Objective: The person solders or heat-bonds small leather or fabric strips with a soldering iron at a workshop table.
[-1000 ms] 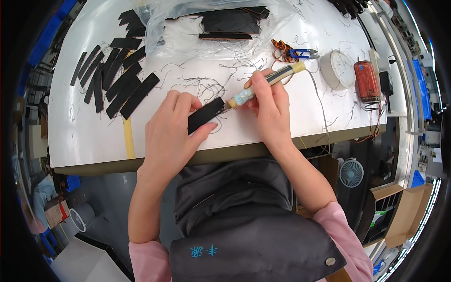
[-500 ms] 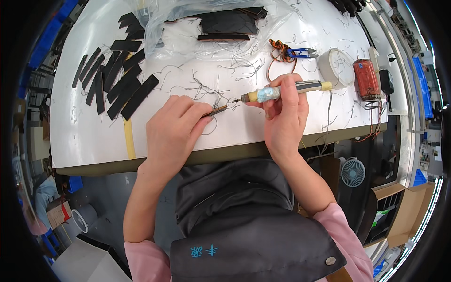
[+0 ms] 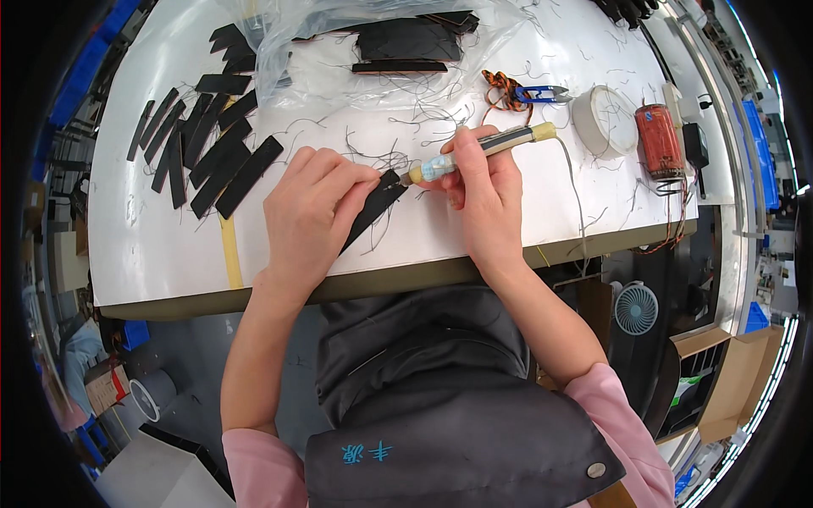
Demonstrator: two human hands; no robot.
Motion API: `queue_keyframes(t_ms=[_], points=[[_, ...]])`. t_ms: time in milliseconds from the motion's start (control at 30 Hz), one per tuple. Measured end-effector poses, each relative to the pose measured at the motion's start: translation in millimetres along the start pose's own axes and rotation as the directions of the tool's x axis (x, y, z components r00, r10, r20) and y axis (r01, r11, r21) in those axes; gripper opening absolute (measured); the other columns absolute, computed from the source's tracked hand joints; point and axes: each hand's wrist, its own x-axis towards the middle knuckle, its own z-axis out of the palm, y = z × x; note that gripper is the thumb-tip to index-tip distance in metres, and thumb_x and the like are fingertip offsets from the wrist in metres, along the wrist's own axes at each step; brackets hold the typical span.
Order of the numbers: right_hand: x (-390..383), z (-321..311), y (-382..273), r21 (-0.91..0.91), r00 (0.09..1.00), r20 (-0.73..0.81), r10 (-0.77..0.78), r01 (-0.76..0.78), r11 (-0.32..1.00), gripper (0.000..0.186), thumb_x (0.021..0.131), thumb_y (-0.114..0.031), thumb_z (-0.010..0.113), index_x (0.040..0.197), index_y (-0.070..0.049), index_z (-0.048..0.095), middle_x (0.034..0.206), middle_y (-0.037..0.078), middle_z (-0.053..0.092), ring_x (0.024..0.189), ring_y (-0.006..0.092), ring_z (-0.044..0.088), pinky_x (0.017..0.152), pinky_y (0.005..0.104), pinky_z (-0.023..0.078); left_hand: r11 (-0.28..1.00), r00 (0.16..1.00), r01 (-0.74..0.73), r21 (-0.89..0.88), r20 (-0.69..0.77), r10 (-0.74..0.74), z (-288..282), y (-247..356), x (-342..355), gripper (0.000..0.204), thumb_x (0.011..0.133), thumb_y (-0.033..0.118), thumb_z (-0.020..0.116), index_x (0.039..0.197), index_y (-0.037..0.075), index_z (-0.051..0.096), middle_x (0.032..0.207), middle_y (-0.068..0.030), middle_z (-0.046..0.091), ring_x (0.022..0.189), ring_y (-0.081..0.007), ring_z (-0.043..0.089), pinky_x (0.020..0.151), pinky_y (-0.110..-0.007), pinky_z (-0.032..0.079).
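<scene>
The left hand [image 3: 312, 222] grasps a black strip [image 3: 374, 212] near the front edge of the counter [image 3: 440, 237]. The right hand [image 3: 489, 193] grips a pen-shaped tool [image 3: 515, 138], tip at the strip's far end.

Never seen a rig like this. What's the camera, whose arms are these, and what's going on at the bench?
There's no robot: these are a person's bare hands. The view comes from the left of two fisheye cameras worn on the head, looking down, so straight edges bend near the rim.

The left hand holds a black strip. The right hand grips a pen-like tool, its tip at the strip's upper end; contact is hard to confirm.

On the white table are more black strips at left, a clear plastic bag at the back, and blue snips, a white ring and a red cylinder at right.
</scene>
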Motion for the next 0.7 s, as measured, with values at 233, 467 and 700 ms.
queue_keyframes(t_ms=[233, 467, 700], points=[[0.5, 4.2, 1.1, -0.217, 0.995, 0.077, -0.061, 0.076, 0.973, 0.028, 0.100, -0.028, 0.048, 0.091, -0.002, 0.052, 0.073, 0.001, 0.055, 0.061, 0.0045, 0.050, 0.054, 0.0198, 0.041, 0.991, 0.991, 0.134, -0.017, 0.023, -0.133, 0.9, 3.8, -2.7, 0.006, 0.083, 0.001, 0.064, 0.087, 0.003, 0.061, 0.076, -0.0047, 0.056, 0.060, -0.0156, 0.051, 0.055, -0.027, 0.040], [1.6, 3.7, -0.5, -0.283, 0.994, 0.086, -0.065, 0.087, 0.955, 0.030, 0.101, -0.031, 0.046, 0.087, -0.006, 0.052, 0.074, -0.002, 0.053, 0.061, 0.0027, 0.046, 0.056, 0.0184, 0.038, 0.968, 0.967, 0.235, -0.088, 0.125, -0.223, -8.5, 11.8, 2.8, 0.009, 0.082, 0.009, 0.066, 0.080, 0.007, 0.058, 0.075, -0.0032, 0.057, 0.072, -0.0192, 0.057, 0.059, -0.033, 0.043], [1.3, 5.0, -0.7, -0.294, 0.996, 0.087, -0.032, 0.057, 0.954, 0.029, 0.101, -0.030, 0.047, 0.089, -0.005, 0.052, 0.075, -0.001, 0.053, 0.062, 0.0035, 0.048, 0.057, 0.0182, 0.039, 0.981, 0.979, 0.183, 0.062, 0.084, -0.188, 3.0, 9.7, -1.3, 0.008, 0.084, 0.005, 0.063, 0.085, 0.003, 0.056, 0.074, -0.0058, 0.055, 0.063, -0.0183, 0.053, 0.057, -0.031, 0.041]])
